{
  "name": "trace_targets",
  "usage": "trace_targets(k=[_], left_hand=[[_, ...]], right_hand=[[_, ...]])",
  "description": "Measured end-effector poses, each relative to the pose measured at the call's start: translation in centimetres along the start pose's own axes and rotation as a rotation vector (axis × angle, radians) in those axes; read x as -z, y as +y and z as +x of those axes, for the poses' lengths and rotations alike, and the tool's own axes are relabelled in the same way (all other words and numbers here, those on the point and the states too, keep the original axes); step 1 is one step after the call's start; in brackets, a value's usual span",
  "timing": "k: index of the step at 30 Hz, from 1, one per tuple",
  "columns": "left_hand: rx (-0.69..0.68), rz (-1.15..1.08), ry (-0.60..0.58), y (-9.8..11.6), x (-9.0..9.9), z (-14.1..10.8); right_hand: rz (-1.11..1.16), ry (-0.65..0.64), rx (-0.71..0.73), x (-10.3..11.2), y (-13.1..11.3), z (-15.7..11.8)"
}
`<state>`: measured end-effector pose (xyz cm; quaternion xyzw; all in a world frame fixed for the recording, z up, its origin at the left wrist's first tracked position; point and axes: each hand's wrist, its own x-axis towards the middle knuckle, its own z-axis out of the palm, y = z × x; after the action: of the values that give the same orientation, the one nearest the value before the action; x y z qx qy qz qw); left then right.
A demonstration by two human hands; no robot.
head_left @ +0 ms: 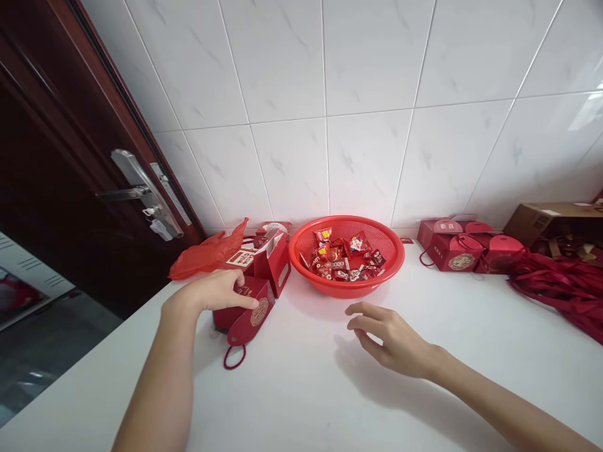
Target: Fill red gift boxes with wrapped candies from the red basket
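Observation:
My left hand (217,294) is over a small red gift box (252,307) with gold print, its thumb along the near side and its fingers bent at the top edge. The box's rounded flap hangs toward me, with a dark red cord loop (234,358) lying on the table. My right hand (384,336) is held above the white tabletop, fingers apart and slightly curled, with nothing in it. Beyond it stands a red plastic basket (346,287) containing several wrapped sweets (336,260).
More red boxes (276,260) and a red plastic bag (202,257) are behind my left hand. Closed red boxes (456,251), a heap of red ribbon (560,289) and a cardboard box (537,220) stand at the right. A tiled wall (292,163) backs the table.

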<state>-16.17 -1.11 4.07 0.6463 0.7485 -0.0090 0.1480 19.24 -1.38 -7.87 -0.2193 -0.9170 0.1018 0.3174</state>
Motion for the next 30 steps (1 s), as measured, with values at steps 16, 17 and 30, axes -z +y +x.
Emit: trace_targets(k=[16, 17, 30], left_hand=[[-0.318, -0.279, -0.266, 10.9, -2.7, -2.7], [-0.315, -0.323, -0.298, 11.5, -3.2, -2.3], [-0.584, -0.184, -0.133, 12.9, -4.9, -2.5]], right_hand=[[0.242, 0.092, -0.129, 1.4, -3.1, 0.6], [0.261, 0.102, -0.164, 1.5, -3.3, 0.5], [0.307, 0.193, -0.364, 2.2, -2.4, 0.2]])
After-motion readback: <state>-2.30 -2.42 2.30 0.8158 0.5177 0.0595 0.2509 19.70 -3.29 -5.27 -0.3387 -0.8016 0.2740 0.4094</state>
